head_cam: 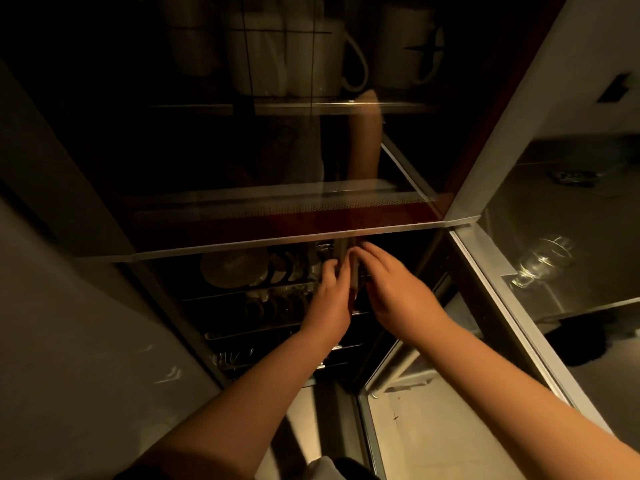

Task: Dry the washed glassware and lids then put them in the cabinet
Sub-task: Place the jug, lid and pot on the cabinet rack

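Both my arms reach into the dim lower compartment of the cabinet (pixel 277 242). Between my hands stands a pale, thin piece seen edge-on, which looks like a lid (pixel 354 271). My left hand (pixel 329 296) curls around its left side. My right hand (pixel 391 289) has its fingertips pressed on the lid's top and right side. Just left of my hands, several round plates or lids (pixel 235 268) stand upright in a wire rack (pixel 249 296). The light is too low to make out more of the held piece.
Behind the glass panel above, white mugs (pixel 294 53) sit on an upper shelf. An open glass door (pixel 502 271) swings out at my right, with clear glassware (pixel 540 261) showing through or in it. More wire racks (pixel 277 332) lie below my hands. A pale floor (pixel 433 427) lies underneath.
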`<act>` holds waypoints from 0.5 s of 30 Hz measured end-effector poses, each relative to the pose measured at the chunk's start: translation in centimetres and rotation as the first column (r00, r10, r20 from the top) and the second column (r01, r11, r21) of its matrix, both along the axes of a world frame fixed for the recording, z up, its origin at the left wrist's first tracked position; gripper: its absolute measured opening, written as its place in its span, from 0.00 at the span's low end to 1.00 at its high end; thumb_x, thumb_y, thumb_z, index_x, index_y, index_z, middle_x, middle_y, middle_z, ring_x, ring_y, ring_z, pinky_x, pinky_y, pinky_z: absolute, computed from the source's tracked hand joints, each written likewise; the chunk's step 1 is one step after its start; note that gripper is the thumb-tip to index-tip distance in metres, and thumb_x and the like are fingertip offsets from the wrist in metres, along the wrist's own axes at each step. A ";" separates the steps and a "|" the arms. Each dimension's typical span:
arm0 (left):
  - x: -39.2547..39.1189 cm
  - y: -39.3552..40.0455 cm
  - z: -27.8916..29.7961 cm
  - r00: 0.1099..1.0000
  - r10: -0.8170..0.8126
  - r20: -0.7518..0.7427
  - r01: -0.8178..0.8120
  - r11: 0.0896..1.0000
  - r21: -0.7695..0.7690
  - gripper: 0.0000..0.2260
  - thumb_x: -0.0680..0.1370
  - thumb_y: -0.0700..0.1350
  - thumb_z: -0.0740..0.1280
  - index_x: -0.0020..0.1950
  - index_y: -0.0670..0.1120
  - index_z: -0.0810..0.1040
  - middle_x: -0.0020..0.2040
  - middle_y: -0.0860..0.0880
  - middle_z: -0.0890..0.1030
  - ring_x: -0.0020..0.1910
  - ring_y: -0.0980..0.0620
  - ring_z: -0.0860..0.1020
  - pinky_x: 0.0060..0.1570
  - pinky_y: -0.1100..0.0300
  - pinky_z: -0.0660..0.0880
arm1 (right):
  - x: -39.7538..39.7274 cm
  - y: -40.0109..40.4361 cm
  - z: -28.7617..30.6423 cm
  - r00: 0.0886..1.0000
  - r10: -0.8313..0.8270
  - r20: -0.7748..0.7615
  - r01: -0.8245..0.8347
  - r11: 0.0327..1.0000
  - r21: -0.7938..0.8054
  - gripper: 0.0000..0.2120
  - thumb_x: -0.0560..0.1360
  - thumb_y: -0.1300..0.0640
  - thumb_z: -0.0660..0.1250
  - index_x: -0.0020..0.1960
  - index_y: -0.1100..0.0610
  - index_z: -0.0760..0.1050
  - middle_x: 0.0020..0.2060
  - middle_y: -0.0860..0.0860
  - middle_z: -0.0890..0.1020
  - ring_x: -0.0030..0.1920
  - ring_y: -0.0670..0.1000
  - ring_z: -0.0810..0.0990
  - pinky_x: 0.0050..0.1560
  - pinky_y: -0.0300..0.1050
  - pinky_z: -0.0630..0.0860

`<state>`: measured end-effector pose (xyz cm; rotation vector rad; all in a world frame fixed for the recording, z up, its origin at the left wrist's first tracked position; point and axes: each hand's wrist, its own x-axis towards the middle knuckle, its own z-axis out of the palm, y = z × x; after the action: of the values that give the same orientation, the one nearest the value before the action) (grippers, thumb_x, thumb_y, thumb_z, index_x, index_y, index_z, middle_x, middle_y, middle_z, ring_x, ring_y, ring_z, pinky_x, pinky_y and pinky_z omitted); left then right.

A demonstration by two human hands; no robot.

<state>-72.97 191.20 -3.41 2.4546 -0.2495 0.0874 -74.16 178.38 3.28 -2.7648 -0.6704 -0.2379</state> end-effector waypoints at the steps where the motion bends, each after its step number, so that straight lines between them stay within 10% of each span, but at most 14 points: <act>1: 0.0 0.0 -0.1 1.000 -0.003 0.003 0.003 1.000 -0.003 0.39 0.77 0.34 0.62 0.78 0.53 0.42 0.74 0.46 0.53 0.59 0.48 0.73 0.54 0.57 0.76 | -0.4 -0.9 0.8 0.999 -0.016 0.052 0.020 0.996 -0.089 0.34 0.71 0.66 0.68 0.74 0.58 0.60 0.73 0.55 0.63 0.72 0.54 0.62 0.65 0.42 0.61; 7: 0.0 -0.4 -0.2 0.999 0.012 0.049 -0.013 1.000 0.017 0.33 0.81 0.40 0.59 0.78 0.53 0.41 0.74 0.43 0.52 0.62 0.46 0.72 0.55 0.55 0.76 | -2.5 -7.2 2.4 0.975 -0.151 0.160 0.208 0.871 -0.445 0.40 0.56 0.64 0.79 0.66 0.67 0.70 0.64 0.65 0.72 0.65 0.66 0.70 0.63 0.61 0.63; 15: 0.2 -1.1 -0.3 0.999 0.031 0.031 -0.033 0.998 0.047 0.35 0.80 0.38 0.61 0.78 0.52 0.41 0.74 0.45 0.52 0.64 0.46 0.68 0.58 0.54 0.74 | -2.4 -9.6 1.3 0.970 -0.235 0.068 0.241 0.869 -0.433 0.40 0.59 0.67 0.77 0.68 0.68 0.66 0.67 0.65 0.68 0.68 0.65 0.67 0.66 0.57 0.61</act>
<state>-72.78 190.07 -3.66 2.5062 -0.2280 0.1342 -76.58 168.76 4.54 -3.2885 -0.4201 -0.1720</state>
